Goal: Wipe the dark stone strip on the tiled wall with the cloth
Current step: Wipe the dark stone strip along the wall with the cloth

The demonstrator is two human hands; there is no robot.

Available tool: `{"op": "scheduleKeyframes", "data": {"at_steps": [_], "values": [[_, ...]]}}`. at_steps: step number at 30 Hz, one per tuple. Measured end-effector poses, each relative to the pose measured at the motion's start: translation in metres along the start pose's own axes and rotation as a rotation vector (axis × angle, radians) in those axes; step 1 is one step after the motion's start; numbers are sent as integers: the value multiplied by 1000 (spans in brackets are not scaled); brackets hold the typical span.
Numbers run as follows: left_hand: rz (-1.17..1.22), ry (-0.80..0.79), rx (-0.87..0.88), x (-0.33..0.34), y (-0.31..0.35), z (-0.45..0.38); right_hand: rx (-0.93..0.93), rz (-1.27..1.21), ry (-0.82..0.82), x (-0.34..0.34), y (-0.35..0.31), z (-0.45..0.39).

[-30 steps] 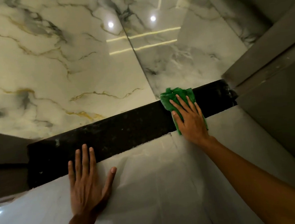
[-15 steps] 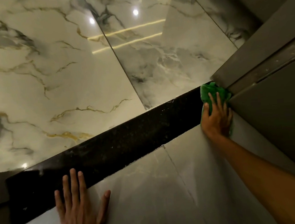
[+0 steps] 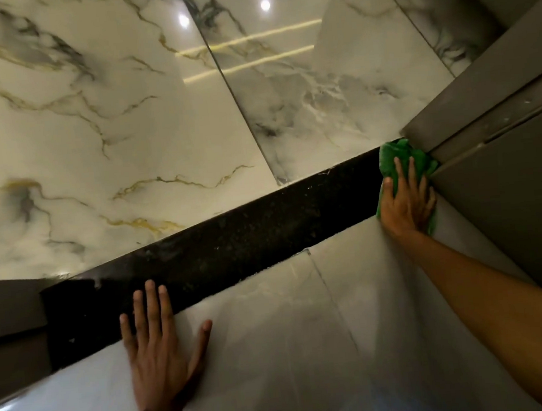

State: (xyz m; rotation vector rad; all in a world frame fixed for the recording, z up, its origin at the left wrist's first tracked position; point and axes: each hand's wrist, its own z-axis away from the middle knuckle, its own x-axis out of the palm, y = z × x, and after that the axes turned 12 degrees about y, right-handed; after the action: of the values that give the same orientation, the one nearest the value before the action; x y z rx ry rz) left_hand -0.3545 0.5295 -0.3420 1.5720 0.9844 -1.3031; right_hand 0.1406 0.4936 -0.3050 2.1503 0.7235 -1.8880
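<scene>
Pressing green cloth flat, right hand | black speckled strip | left hand splayed

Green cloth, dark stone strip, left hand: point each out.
Green cloth (image 3: 393, 158): head view, upper bunched fold above the fingers.
Dark speckled stone strip (image 3: 249, 239): head view, bare middle stretch.
Left hand (image 3: 159, 353): head view, back of the hand, flat on the pale tile.

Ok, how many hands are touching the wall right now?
2. The left hand lies flat low on the pale tile, fingertips over the dark strip; the right hand presses the green cloth at the strip's right end.
</scene>
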Motion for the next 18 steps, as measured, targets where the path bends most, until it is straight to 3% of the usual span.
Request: {"op": "scheduleKeyframes", "data": {"at_steps": [10, 18], "values": [[26, 62, 31, 3, -4, 1, -99, -117, -16, 1, -16, 12], [138, 100, -34, -6, -2, 4, -360, -133, -52, 4, -76, 63]]}}
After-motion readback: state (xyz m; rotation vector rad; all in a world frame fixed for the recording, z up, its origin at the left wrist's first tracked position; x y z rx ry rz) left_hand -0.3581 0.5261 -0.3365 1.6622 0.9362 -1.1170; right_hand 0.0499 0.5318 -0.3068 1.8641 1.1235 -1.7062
